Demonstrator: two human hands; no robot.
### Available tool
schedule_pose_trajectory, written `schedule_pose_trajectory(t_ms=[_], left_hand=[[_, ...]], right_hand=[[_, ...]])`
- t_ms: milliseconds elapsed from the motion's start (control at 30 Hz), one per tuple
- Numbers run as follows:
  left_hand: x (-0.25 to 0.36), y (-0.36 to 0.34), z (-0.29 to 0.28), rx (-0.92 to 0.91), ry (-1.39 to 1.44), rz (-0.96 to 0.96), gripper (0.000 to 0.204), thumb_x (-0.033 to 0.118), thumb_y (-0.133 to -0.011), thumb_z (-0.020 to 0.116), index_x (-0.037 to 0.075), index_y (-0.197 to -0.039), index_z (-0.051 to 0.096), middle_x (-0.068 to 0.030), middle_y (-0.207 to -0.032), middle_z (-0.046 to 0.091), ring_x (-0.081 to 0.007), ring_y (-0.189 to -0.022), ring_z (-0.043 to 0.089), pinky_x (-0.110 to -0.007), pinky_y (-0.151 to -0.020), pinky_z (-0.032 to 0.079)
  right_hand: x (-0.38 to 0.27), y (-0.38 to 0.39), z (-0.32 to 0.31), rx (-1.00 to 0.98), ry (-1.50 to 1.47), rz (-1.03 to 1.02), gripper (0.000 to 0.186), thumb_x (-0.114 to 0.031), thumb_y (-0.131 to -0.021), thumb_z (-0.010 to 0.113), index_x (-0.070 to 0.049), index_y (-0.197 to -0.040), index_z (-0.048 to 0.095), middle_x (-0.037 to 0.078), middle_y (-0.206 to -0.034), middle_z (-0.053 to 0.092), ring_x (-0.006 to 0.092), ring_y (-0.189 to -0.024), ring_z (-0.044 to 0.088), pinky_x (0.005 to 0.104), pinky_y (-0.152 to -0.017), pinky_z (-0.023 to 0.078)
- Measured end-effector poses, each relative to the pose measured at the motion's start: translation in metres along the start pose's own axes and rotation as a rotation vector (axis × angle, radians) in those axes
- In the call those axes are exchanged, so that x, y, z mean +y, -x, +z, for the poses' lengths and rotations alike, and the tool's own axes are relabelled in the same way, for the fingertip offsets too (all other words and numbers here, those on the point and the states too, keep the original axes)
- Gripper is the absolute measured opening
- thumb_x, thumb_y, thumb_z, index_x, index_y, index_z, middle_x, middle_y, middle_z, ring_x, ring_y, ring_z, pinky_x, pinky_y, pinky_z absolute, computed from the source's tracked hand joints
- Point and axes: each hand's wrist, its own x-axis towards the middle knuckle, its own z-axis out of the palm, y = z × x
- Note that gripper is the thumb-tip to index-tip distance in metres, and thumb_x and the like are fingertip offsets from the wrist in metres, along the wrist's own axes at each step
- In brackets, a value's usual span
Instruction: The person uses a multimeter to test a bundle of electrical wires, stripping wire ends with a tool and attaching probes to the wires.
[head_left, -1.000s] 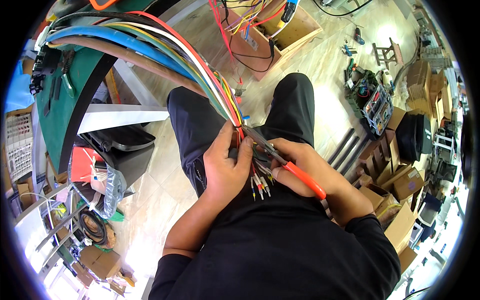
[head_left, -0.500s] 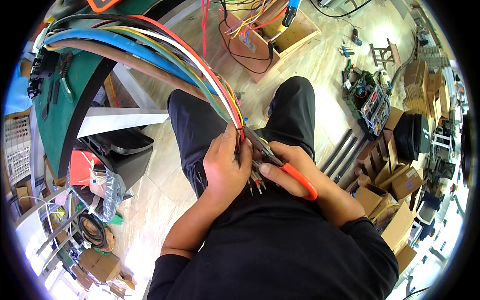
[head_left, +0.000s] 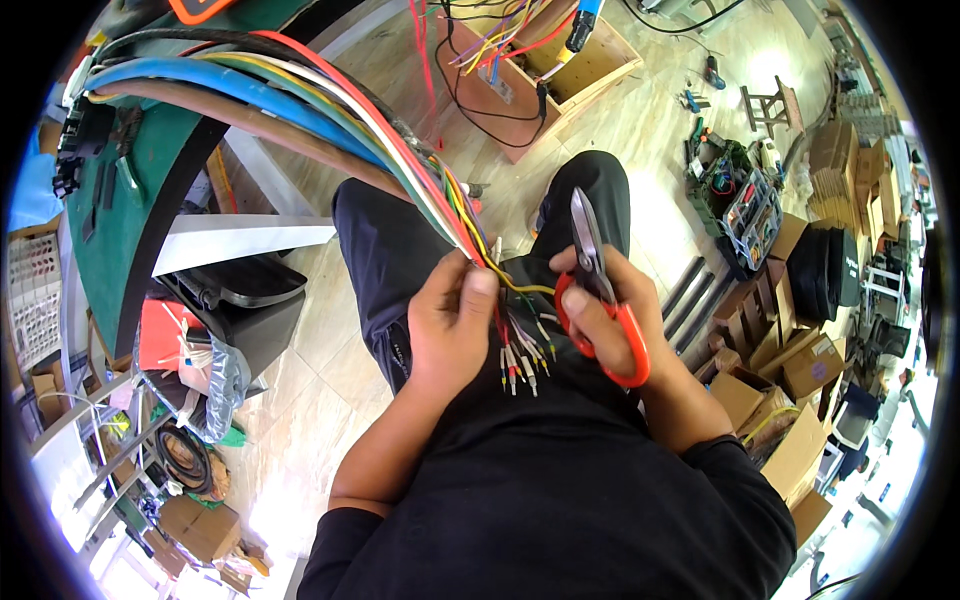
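Observation:
My left hand is closed around a bundle of coloured wires, thumb pressed on top near its lower end. Below the thumb, several loose wire ends with light and coloured tips fan out over my lap. In my right hand is a pair of red-handled scissors, fingers wrapped round the handles. Its blades are together, point away from me and stand apart from the bundle. A yellow wire bends out of the bundle to the fingers of my right hand; whether they pinch it I cannot tell.
A green-topped table carries the bundle's far part at left. Ahead stands an open wooden box with wires. A lined bin is at lower left. Right of my legs lie a tool case, dark bars and cardboard boxes.
The scissors have come away from the bundle to the right, blades now pointing away from me. The wire ends are spread wider, and the yellow wire now reaches toward my right hand.

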Motion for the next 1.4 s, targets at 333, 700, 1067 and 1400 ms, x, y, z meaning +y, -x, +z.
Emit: schedule_pose_trajectory(t_ms=[333, 700, 1067, 1400], left_hand=[[-0.001, -0.013, 0.01, -0.024, 0.583, -0.266, 0.044, 0.036, -0.105, 0.045, -0.004, -0.12, 0.057, -0.014, -0.111, 0.065, -0.024, -0.09, 0.067, -0.04, -0.079, 0.057], [-0.004, -0.025, -0.005, -0.096, 0.495, -0.287, 0.036, 0.017, -0.102, 0.047, -0.003, -0.132, 0.054, -0.0086, -0.114, 0.065, -0.0168, -0.101, 0.064, -0.032, -0.089, 0.051], [-0.013, -0.04, -0.006, -0.257, 0.882, -0.356, 0.036, 0.016, -0.101, 0.053, 0.002, -0.134, 0.05, -0.0084, -0.105, 0.065, -0.0224, -0.101, 0.063, -0.039, -0.093, 0.049], [-0.01, -0.056, 0.006, -0.015, 0.449, -0.364, 0.034, 0.016, -0.101, 0.053, -0.004, -0.128, 0.05, -0.0135, -0.104, 0.064, -0.0206, -0.089, 0.065, -0.036, -0.082, 0.053]], right_hand=[[0.021, -0.026, 0.008, -0.155, 0.508, -0.024, 0.059, -0.049, -0.073, 0.082, 0.001, -0.098, 0.063, 0.02, -0.074, 0.063, 0.0398, -0.072, 0.064, 0.0426, -0.066, 0.05], [0.043, -0.03, 0.012, -0.172, 0.213, -0.132, 0.022, -0.016, -0.084, 0.069, 0.001, -0.095, 0.061, 0.013, -0.071, 0.06, 0.0194, -0.063, 0.056, 0.0341, -0.063, 0.048], [0.028, -0.024, -0.004, -0.244, 0.11, -0.06, 0.021, -0.015, -0.086, 0.067, 0.002, -0.096, 0.06, 0.004, -0.07, 0.053, 0.0103, -0.065, 0.046, 0.0296, -0.06, 0.044], [0.019, -0.027, -0.01, -0.313, 0.104, 0.01, 0.022, -0.013, -0.086, 0.067, 0.003, -0.102, 0.061, 0.002, -0.077, 0.057, 0.009, -0.072, 0.048, 0.0277, -0.065, 0.044]])
